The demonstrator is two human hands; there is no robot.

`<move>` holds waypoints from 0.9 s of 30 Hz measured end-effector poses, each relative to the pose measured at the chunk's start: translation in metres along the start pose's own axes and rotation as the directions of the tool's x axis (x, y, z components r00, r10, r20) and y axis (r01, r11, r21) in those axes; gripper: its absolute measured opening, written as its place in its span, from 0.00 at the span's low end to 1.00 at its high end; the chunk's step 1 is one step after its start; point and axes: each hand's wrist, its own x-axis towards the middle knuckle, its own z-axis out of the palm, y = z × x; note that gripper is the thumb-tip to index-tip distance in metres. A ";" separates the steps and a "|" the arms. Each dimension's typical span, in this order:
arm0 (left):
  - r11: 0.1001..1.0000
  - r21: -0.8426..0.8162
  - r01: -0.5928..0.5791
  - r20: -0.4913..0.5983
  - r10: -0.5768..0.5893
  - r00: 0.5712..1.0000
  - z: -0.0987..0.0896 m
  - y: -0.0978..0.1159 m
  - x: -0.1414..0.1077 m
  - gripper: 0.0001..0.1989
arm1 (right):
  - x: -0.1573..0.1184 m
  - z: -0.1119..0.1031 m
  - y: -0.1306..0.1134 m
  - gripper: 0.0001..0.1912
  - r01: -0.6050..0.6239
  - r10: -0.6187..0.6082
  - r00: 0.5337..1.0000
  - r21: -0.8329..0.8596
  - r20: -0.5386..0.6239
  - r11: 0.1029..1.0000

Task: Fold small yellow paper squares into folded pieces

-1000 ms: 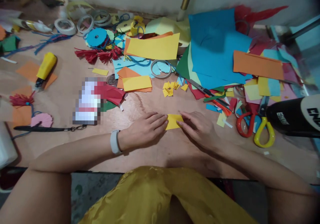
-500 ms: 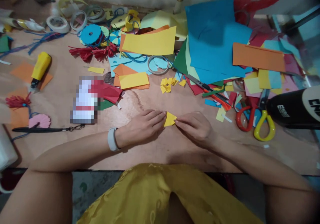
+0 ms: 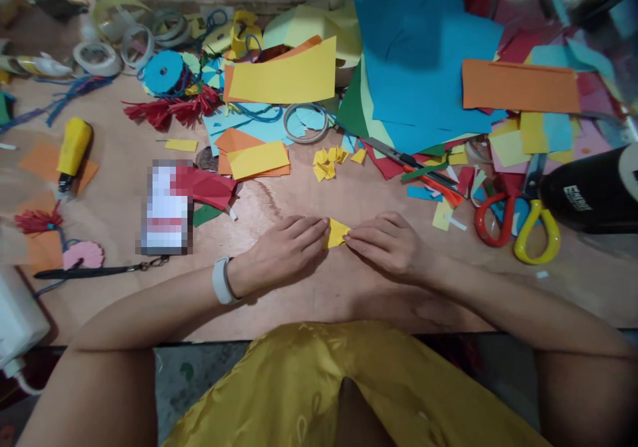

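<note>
A small folded piece of yellow paper (image 3: 337,232) lies on the table between my hands, its narrow end toward the right. My left hand (image 3: 284,248), with a grey band at the wrist, has its fingers together and holds the paper's left side down; its thumb is hidden. On the other side my right hand (image 3: 386,242) pinches the pointed right corner between thumb and fingertips. Just beyond them sits a little cluster of folded yellow paper pieces (image 3: 326,163), with one loose triangle at its right.
Red-and-yellow-handled scissors (image 3: 535,234) and a black bottle (image 3: 588,191) are at right. A cutter knife (image 3: 413,167) lies near blue sheets (image 3: 428,55). Yellow strips (image 3: 284,72) and tape rolls (image 3: 97,58) are behind. A blurred phone (image 3: 165,211) and yellow cutter (image 3: 74,148) are at left.
The view has shifted slightly. My right fingers have shifted a little at the paper's right corner, which looks slightly more folded; my left hand stays on its left side.
</note>
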 end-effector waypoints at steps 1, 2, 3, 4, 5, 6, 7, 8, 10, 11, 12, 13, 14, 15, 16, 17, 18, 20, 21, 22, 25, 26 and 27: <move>1.000 0.003 -0.002 -0.003 0.002 1.000 0.000 0.000 0.000 0.14 | 0.000 0.000 0.000 0.11 0.004 -0.004 1.000 0.001 0.002 1.000; 1.000 0.006 -0.005 -0.006 0.005 1.000 0.000 0.000 0.000 0.14 | 0.000 0.001 0.000 0.10 0.008 -0.008 1.000 -0.004 0.004 1.000; 1.000 0.008 -0.007 -0.007 0.007 1.000 0.000 0.000 0.001 0.14 | 0.000 0.001 -0.001 0.10 0.012 -0.012 1.000 -0.013 0.006 1.000; 1.000 0.009 -0.009 -0.006 0.009 1.000 0.000 0.000 0.001 0.14 | 0.000 0.001 -0.001 0.10 0.016 -0.016 1.000 -0.022 0.005 1.000; 1.000 0.011 -0.010 -0.003 0.010 1.000 0.000 0.001 0.001 0.13 | 0.000 0.001 -0.001 0.10 0.020 -0.020 1.000 -0.029 0.000 0.999; 1.000 0.012 -0.009 0.000 0.009 1.000 0.000 0.001 0.001 0.13 | 0.001 0.002 -0.001 0.10 0.023 -0.023 1.000 -0.034 -0.009 0.999; 1.000 0.013 -0.007 0.003 0.007 1.000 -0.001 0.001 0.001 0.13 | 0.001 0.002 -0.001 0.10 0.025 -0.025 0.999 -0.037 -0.021 0.999; 1.000 0.014 -0.004 0.005 0.004 1.000 -0.001 0.001 0.001 0.13 | 0.002 0.002 -0.001 0.10 0.025 -0.026 0.999 -0.039 -0.030 0.999; 1.000 0.015 -0.005 0.004 0.005 1.000 -0.002 0.002 0.002 0.12 | 0.003 0.001 -0.001 0.09 0.024 -0.026 0.999 -0.041 -0.037 0.999; 1.000 0.015 -0.006 0.003 0.005 1.000 -0.003 0.002 0.002 0.11 | 0.003 0.001 -0.001 0.09 0.023 -0.025 0.999 -0.042 -0.033 0.999; 1.000 0.015 -0.005 0.002 0.005 1.000 -0.003 0.002 0.003 0.11 | 0.004 0.000 -0.001 0.10 0.024 -0.025 0.999 -0.041 -0.026 0.999; 1.000 0.012 -0.003 0.003 0.003 1.000 -0.004 0.003 0.003 0.10 | 0.005 0.000 -0.001 0.10 0.024 -0.025 1.000 -0.039 -0.018 0.999; 1.000 0.008 0.000 0.004 0.000 1.000 -0.004 0.003 0.003 0.10 | 0.005 -0.001 -0.001 0.11 0.024 -0.025 1.000 -0.038 -0.014 0.999; 1.000 0.005 0.003 0.007 -0.003 1.000 -0.004 0.003 0.004 0.10 | 0.005 -0.002 0.000 0.11 0.025 -0.026 1.000 -0.038 -0.014 0.999; 1.000 0.003 0.007 0.012 -0.007 1.000 -0.004 0.003 0.004 0.12 | 0.006 -0.002 0.000 0.12 0.027 -0.027 0.999 -0.041 -0.016 0.999; 1.000 0.001 0.012 0.015 -0.012 1.000 -0.004 0.003 0.004 0.13 | 0.006 -0.002 0.000 0.12 0.027 -0.028 0.999 -0.043 -0.019 0.999; 1.000 0.000 0.014 0.017 -0.014 1.000 -0.003 0.003 0.004 0.15 | 0.005 -0.002 0.000 0.12 0.026 -0.027 0.999 -0.046 -0.022 0.999; 1.000 0.002 0.018 0.032 -0.018 0.999 -0.003 0.003 0.004 0.17 | 0.005 -0.001 0.001 0.12 0.024 -0.026 0.999 -0.045 -0.030 0.999; 1.000 0.000 0.020 0.045 -0.020 0.999 -0.003 0.003 0.004 0.18 | 0.005 -0.001 0.001 0.11 0.022 -0.023 0.999 -0.041 -0.038 0.999; 1.000 -0.002 0.019 0.057 -0.019 0.998 -0.003 0.003 0.004 0.18 | 0.004 0.000 0.001 0.10 0.019 -0.020 0.999 -0.036 -0.049 0.999; 1.000 -0.009 0.013 0.078 -0.013 0.997 -0.003 0.002 0.004 0.18 | 0.004 0.003 0.000 0.08 0.016 -0.018 0.997 -0.026 -0.079 1.000; 1.000 -0.010 0.010 0.074 -0.009 0.997 -0.003 0.002 0.005 0.17 | 0.004 0.003 0.000 0.07 0.013 -0.015 0.997 -0.024 -0.081 1.000; 1.000 -0.011 0.004 0.068 -0.004 0.998 -0.004 0.001 0.005 0.17 | 0.005 0.004 -0.001 0.06 0.010 -0.011 0.997 -0.021 -0.078 1.000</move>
